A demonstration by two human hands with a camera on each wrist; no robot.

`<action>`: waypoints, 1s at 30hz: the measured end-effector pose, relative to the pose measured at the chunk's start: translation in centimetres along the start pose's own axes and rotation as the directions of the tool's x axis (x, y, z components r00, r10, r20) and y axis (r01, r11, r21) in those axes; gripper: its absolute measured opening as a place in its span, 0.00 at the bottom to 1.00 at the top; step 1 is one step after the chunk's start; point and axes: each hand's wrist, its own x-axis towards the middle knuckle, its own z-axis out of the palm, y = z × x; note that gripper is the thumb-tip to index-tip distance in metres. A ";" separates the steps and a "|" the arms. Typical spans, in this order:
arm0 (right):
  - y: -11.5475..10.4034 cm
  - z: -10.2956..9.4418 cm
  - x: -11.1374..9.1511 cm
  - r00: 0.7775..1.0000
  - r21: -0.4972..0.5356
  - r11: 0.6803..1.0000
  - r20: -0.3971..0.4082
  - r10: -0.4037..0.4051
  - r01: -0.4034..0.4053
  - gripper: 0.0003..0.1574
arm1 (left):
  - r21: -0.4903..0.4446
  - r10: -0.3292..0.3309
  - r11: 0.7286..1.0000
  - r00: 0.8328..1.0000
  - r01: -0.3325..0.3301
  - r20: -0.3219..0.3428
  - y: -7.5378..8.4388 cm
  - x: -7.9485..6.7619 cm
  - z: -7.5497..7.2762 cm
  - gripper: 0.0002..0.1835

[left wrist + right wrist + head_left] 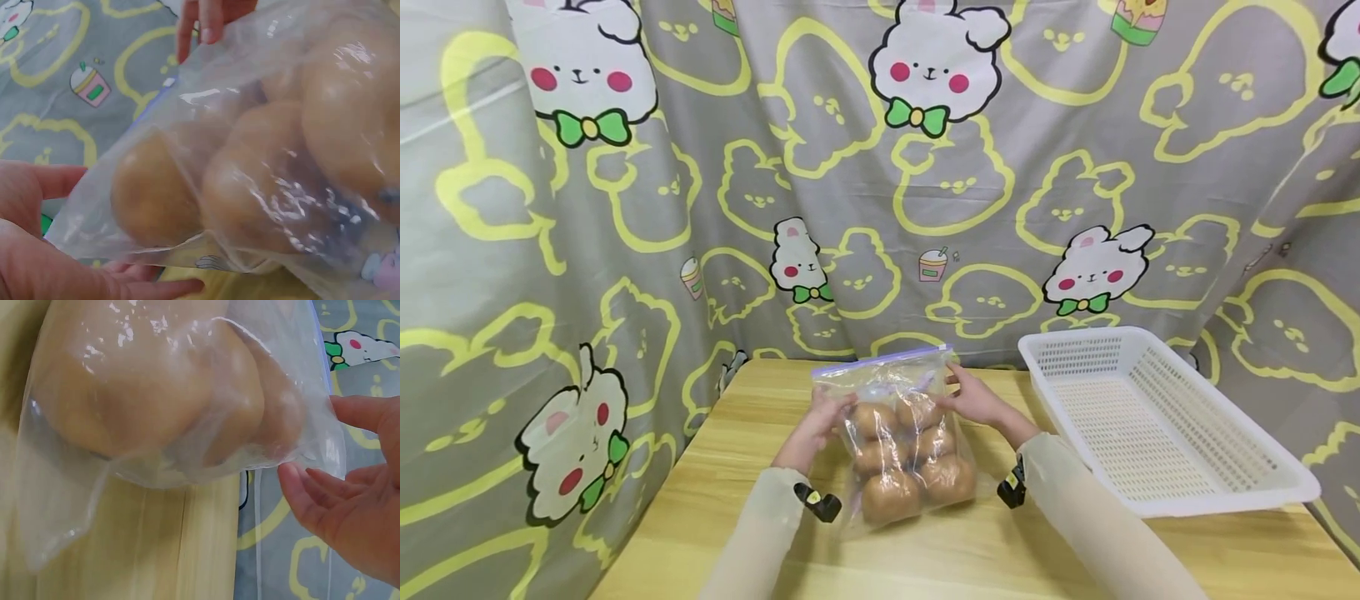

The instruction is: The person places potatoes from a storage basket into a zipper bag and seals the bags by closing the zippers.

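Observation:
A clear zip bag (842, 385) with a purple seal strip along its top stands tilted over the middle of the table. Inside are several round, smooth brown bread rolls (891, 497). My left hand (818, 421) holds the bag's upper left edge, its thumb toward the front. On the opposite side, my right hand (979, 400) holds the upper right edge. In the right wrist view, the thumb and fingers of the right hand (356, 494) meet the bag's corner beside the seal. The left wrist view shows the left hand (44, 262) with fingers on both sides of the plastic.
A white perforated plastic basket (1150, 433) sits to the right, beyond the right forearm. The light wooden table (700, 533) ends at a grey cartoon-patterned curtain (865, 200) behind and at the left. Small black cameras (818, 502) are strapped at both wrists.

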 end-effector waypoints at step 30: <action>1.1 0.5 2.8 0.972 -0.169 0.977 0.215 -0.095 0.133 0.47 | -0.031 -0.094 0.995 0.994 0.096 0.057 -3.1 1.1 -2.2 0.51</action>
